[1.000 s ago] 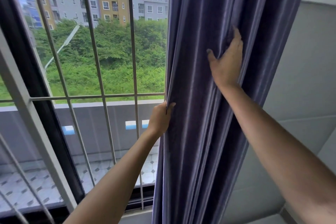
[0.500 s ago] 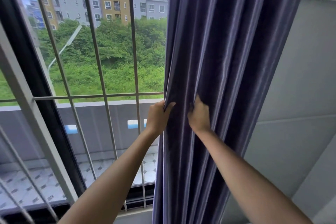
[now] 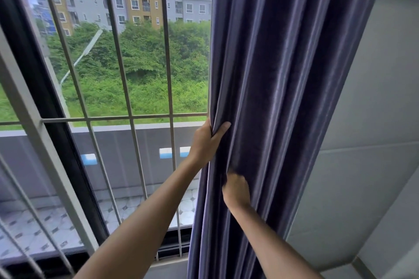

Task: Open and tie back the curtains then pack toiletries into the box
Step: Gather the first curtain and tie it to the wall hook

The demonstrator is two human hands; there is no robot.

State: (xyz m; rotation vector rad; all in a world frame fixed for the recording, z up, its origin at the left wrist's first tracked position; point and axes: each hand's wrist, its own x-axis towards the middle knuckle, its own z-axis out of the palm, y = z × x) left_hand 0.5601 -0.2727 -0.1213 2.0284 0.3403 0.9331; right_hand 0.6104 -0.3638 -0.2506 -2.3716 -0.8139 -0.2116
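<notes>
A dark purple-blue curtain [image 3: 283,79] hangs in thick folds, drawn to the right side of the window. My left hand [image 3: 207,142] grips the curtain's left edge at mid height, thumb in front of the cloth. Just below and to the right, my right hand [image 3: 235,190] has its fingers tucked into the folds and holds a bunch of the cloth. No tie-back, toiletries or box are in view.
The window [image 3: 127,70] with grey metal bars [image 3: 167,56] fills the left half, a dark frame [image 3: 45,106] at its left. A balcony, trees and apartment blocks lie outside. A grey padded wall [image 3: 367,142] stands right of the curtain.
My right hand has come down the curtain from high up to just below my left hand, and now bunches the folds. My left hand has kept its grip on the edge.
</notes>
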